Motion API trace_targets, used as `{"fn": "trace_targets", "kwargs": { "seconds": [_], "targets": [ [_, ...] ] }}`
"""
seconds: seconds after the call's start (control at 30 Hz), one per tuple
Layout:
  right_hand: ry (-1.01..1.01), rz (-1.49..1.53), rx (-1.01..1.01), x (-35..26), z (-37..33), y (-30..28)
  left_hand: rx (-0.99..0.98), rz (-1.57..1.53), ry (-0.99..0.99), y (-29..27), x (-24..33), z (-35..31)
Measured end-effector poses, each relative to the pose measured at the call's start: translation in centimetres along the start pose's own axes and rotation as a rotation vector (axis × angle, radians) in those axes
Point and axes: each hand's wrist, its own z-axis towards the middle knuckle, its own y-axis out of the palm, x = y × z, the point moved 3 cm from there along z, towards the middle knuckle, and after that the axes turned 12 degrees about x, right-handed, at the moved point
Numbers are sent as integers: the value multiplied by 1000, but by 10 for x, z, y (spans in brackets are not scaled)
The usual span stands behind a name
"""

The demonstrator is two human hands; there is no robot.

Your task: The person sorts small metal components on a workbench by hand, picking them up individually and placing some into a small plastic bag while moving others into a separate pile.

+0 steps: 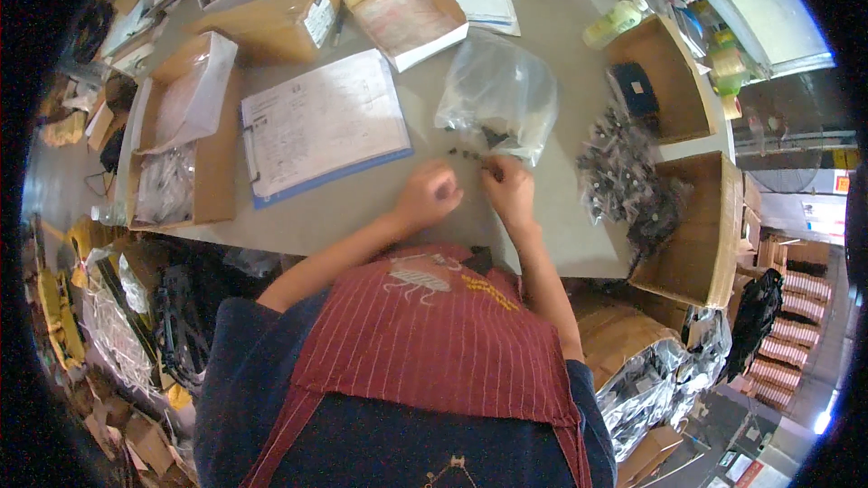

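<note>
Your right hand (509,188) pinches small dark parts (467,154) at the clear plastic bag (497,95) mouth on the table (362,208). Left hand (429,194), just left of bag, fingers clenched; can't tell what's inside. Clipboard w/ form (323,124) further left.

Evenly and softly lit from above, with only faint shadows on the grey table (561,235). Mild glare on the clear plastic bag (497,90) at the table's middle. Strong fisheye bending toward the rim, black corners beyond. Slightly soft and grainy throughout, murkier left of the table.

Clear plastic bag (495,90) beside open white carton (409,14)
</note>
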Motion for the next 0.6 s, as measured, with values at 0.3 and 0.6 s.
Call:
{"fn": "trace_targets", "kwargs": {
  "seconds": [0.3, 0.6],
  "targets": [
    [18, 403, -142, -64, -15, -13, 28, -52, -29, -1, -4, -1],
    [-285, -167, 49, -17, 3, 18, 5, -66, -85, 2, -4, 0]
  ]
}}
